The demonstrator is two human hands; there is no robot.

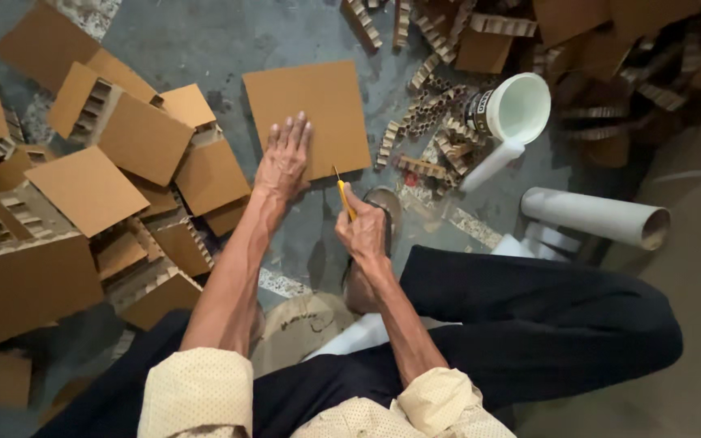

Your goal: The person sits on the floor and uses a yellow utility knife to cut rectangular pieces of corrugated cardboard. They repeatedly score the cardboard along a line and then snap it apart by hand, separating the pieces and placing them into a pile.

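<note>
From the head camera I look down at a square cardboard sheet (308, 115) lying flat on the grey floor (204, 40), a little far of centre. My left hand (284, 158) lies open on its near edge, palm down and fingers spread toward the far side, which I judge is there to pin the sheet so it cannot slide. My right hand (363, 231) is closed in a fist around a yellow knife (343, 195), with the thin tip pointing at the sheet's near right corner; whether the tip actually touches the cardboard I cannot tell, since it is so small in this view. The knife hand sits just near of the sheet and just right of the left wrist, so the two hands work close together. Right behind the knife hand is my foot in a sandal (383, 211), with my dark trouser leg (545, 316) folded across to the right. To the left, a loose pile of cut cardboard squares (115, 170) overlaps, some showing honeycomb edges. Far right of the sheet lie honeycomb strips (423, 122), a white tub (517, 107) tipped on its side, and a pale cardboard tube (594, 215) on the floor.
</note>
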